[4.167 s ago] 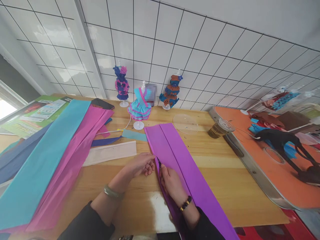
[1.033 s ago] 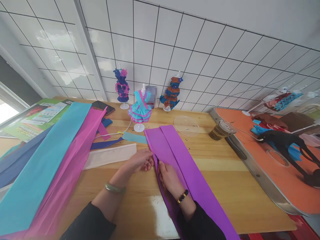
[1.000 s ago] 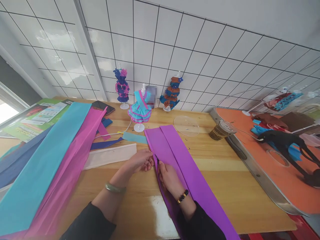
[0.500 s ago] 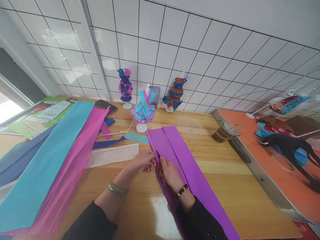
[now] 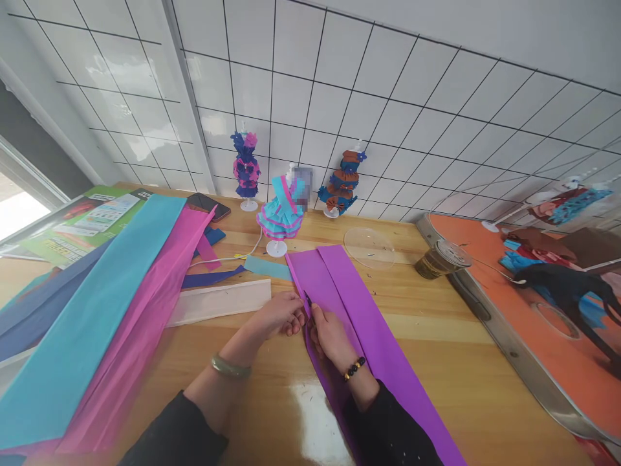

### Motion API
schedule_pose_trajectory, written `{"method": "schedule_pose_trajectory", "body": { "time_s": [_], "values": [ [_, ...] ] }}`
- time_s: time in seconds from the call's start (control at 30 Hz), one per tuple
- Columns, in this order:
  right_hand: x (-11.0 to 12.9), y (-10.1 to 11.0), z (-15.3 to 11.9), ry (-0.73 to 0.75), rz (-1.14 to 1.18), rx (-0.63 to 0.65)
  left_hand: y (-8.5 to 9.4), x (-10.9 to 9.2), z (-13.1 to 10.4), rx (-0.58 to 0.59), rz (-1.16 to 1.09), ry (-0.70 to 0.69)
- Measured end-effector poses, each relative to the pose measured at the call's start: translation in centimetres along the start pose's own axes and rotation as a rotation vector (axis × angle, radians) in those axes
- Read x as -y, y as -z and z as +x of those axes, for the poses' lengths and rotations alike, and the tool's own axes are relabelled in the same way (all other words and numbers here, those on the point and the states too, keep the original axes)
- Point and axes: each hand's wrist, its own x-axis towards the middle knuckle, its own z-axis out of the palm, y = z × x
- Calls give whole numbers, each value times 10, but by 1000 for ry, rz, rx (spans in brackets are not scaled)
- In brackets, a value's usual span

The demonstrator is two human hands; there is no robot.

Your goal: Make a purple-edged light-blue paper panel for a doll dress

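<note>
Clasping small dark scissors [image 5: 307, 299], the right hand [image 5: 332, 333] lies over the left border of a purple sheet [image 5: 356, 298], which extends across the middle of the worktop [image 5: 451, 362] to its near edge. The left hand [image 5: 281, 314] has its grip pinched on the same border, just beside the blades. Near the worktop's right edge, a clear lidded cup [image 5: 439, 260] has brown contents, their nature indeterminate. A clear round disc [image 5: 369, 248] lies to the cup's left. Three dressed miniature mannequins [image 5: 280, 213] stand towards the far edge. Relative to a few seconds earlier, both hands and the scissors are nearer the sheet's far end.
</note>
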Motion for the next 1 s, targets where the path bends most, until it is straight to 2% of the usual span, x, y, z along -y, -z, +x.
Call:
{"method": "schedule_pose_trajectory", "body": {
  "time_s": [0.6,1.0],
  "values": [
    [-2,0,2,13,-68,-22,2,5,3,8,-22,-13],
    [-6,0,1,40,-15,-34,2,-9,0,4,-62,22]
  ]
}}
